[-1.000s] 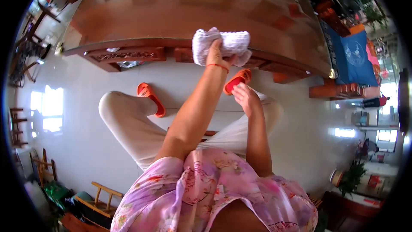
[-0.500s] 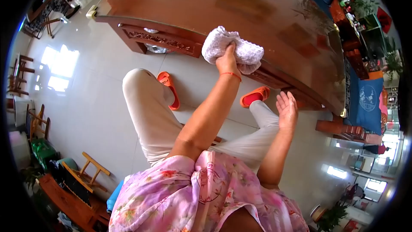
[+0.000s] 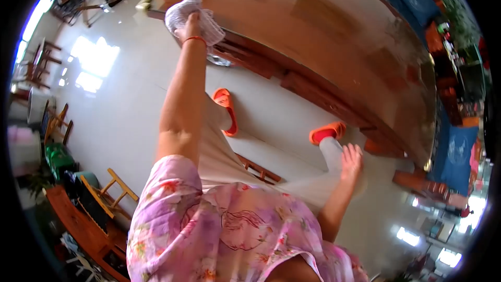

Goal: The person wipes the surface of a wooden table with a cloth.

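Note:
My left hand is closed around a bunched white cloth at the near left part of the wooden table, with a red cord round the wrist. The cloth sits at the table's front edge and covers a bit of it; whether it presses on the top I cannot tell. My right hand hangs over the right knee, fingers apart and slightly blurred, holding nothing.
Below the tabletop runs a carved drawer front. Orange slippers are on my feet between seat and table. Wooden chairs stand at lower left. A blue cushion lies on a seat at the right.
My left hand has swept the cloth leftward along the table's front edge towards its left corner. The view has shifted a little. My right hand has stayed near the right knee.

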Tool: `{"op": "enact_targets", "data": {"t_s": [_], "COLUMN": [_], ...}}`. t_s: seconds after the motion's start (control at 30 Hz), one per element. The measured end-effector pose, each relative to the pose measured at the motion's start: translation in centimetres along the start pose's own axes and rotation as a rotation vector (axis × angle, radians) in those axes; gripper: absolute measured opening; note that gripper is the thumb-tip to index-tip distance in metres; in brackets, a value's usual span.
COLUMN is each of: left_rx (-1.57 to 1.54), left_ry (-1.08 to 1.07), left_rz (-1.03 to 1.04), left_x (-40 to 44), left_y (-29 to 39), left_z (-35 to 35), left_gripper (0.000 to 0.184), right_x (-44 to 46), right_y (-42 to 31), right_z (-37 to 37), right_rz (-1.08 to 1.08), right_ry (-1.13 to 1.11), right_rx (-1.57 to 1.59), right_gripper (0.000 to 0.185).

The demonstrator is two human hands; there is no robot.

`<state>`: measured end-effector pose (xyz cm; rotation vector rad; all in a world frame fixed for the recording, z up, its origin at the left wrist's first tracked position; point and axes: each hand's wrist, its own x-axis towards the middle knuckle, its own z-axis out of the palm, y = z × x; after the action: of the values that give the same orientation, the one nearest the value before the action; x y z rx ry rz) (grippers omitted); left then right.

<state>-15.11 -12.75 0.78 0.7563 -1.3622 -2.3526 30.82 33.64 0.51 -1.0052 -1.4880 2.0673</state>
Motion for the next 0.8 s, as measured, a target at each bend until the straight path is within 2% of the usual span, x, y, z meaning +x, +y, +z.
{"op": "enact_targets", "data": {"t_s": [0.07, 0.13, 0.2, 0.27, 0.33, 0.4, 0.43, 0.53, 0.57, 0.6, 0.67, 0.7, 0.8], "left_rx": [0.088, 0.158, -0.094, 0.083, 0.152, 0.144, 0.239, -0.153, 0.004, 0.103, 0.175, 0.160, 0.231], "left_ry": [0.097, 0.239, 0.046, 0.068, 0.091, 0.138, 0.208, 0.170, 0.312, 0.368, 0.356, 0.366, 0.327], "left_rz": [0.208, 0.360, 0.355, 0.373, 0.384, 0.370, 0.373, 0.301, 0.382, 0.423, 0.339, 0.361, 0.454], "left_x": [4.0, 1.4, -2.9, -9.2, -11.2, -13.6, -13.0, -10.3, -8.3, -5.1, -2.3, -0.8, 4.8], "left_y": [-1.4, -0.4, 0.3, 1.2, -2.1, -2.6, -2.6, 1.0, 1.7, 1.4, 3.7, 4.2, 4.4], "left_z": [-1.0, -0.2, 0.4, 1.5, 2.0, 2.9, 3.1, 2.9, 2.7, 2.3, 1.4, 0.9, -1.2], "left_gripper": [0.085, 0.086, 0.081, 0.081, 0.085, 0.089, 0.089, 0.084, 0.076, 0.074, 0.077, 0.078, 0.081], "right_x": [0.6, 1.5, 2.0, 2.7, 3.3, 4.6, 5.3, 8.8, 10.2, 12.0, 16.5, 18.4, 19.2], "right_y": [-1.4, -2.6, -3.8, -5.0, -6.2, -8.0, -8.9, -10.7, -11.2, -11.6, -11.4, -11.4, -12.5], "right_z": [-0.4, -0.7, -0.1, 2.2, 5.5, 9.2, 11.1, 13.2, 13.3, 13.0, 11.3, 10.4, 10.5], "right_rz": [-0.066, -0.119, -0.164, -0.222, -0.454, -0.751, -0.876, -1.188, -1.209, -1.141, -1.003, -0.859, -0.555], "right_ry": [0.087, 0.142, 0.147, 0.162, 0.137, 0.304, 0.367, 0.532, 0.550, 0.531, 0.488, 0.451, 0.539], "right_rx": [-0.052, -0.085, -0.105, -0.163, -0.232, -0.389, -0.458, -0.760, -0.867, -0.897, -0.955, -0.936, -0.872], "right_gripper": [0.063, 0.062, 0.062, 0.059, 0.058, 0.043, 0.042, 0.040, 0.043, 0.044, 0.046, 0.047, 0.049]}}
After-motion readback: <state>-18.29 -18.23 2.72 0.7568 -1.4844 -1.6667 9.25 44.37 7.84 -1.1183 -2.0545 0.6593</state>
